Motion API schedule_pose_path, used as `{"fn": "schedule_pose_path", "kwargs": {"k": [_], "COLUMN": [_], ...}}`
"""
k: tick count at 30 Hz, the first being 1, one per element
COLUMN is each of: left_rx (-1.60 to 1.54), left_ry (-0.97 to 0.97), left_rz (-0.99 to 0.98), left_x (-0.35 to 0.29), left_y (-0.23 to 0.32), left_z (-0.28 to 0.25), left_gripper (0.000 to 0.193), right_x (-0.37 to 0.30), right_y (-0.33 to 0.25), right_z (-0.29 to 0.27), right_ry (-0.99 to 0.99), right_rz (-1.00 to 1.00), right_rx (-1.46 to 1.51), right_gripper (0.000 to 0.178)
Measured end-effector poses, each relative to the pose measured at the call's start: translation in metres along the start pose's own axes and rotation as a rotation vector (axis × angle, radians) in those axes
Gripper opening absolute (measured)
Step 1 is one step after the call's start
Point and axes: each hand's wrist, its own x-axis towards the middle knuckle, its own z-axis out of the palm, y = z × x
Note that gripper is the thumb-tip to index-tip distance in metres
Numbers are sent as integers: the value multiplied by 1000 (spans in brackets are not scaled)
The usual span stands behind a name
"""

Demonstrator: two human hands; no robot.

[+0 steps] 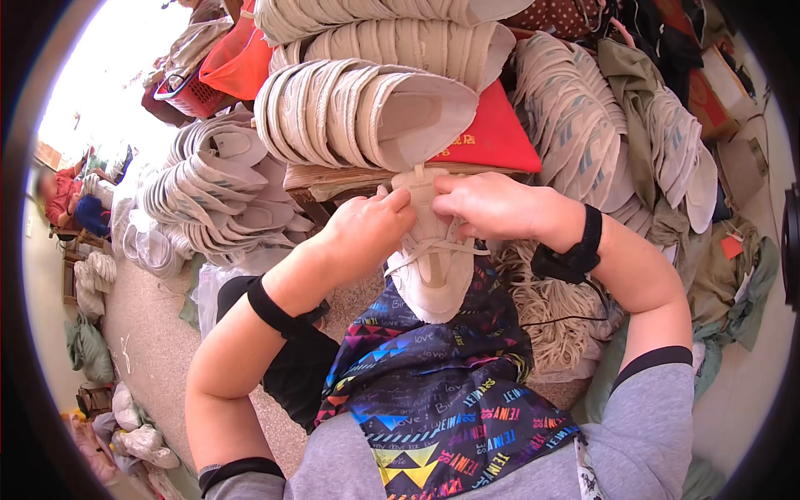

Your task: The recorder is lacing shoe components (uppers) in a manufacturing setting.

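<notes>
A pale beige shoe upper [433, 293] rests toe-down over my lap, its tongue pointing away from me. Thin laces [433, 247] cross its lower front and stick out at the sides. My left hand [364, 232] is closed at the upper's left edge, thumb and fingers pinched near the eyelets. On the opposite edge, the bent fingers of my right hand [493, 204] pinch the upper beside the tongue. Whether a lace end is between the fingers of either hand is hidden. A patterned dark apron [433, 392] lies beneath the toe.
Nested shoe uppers [325, 112] are stacked on a wooden stand [321, 182] just ahead, beside a red cloth [500, 137]. More stacks stand left [204, 192] and right [567, 117]. A bundle of laces [554, 321] hangs by my right side. Another person [67, 196] sits far left.
</notes>
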Motion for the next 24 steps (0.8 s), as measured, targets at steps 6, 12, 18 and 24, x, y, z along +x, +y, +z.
{"fn": "schedule_pose_path", "kwargs": {"k": [6,12,18,24], "left_rx": [-244,-360,-365,-566], "left_ry": [47,109,159,333], "left_rz": [-51,-130,-121,-225], "left_x": [-3,-8,-7,-1], "left_y": [-6,-2,-7,-1], "left_z": [15,17,24,54], "left_gripper": [31,27,19,10], "right_x": [-9,-14,-4,2], "right_y": [4,11,-2,-9], "right_z": [12,35,42,66], "right_ry": [46,301,356,515], "right_rz": [-84,-140,58,267], "right_rx": [-54,-15,125,391], "right_gripper": [25,17,17,15]}}
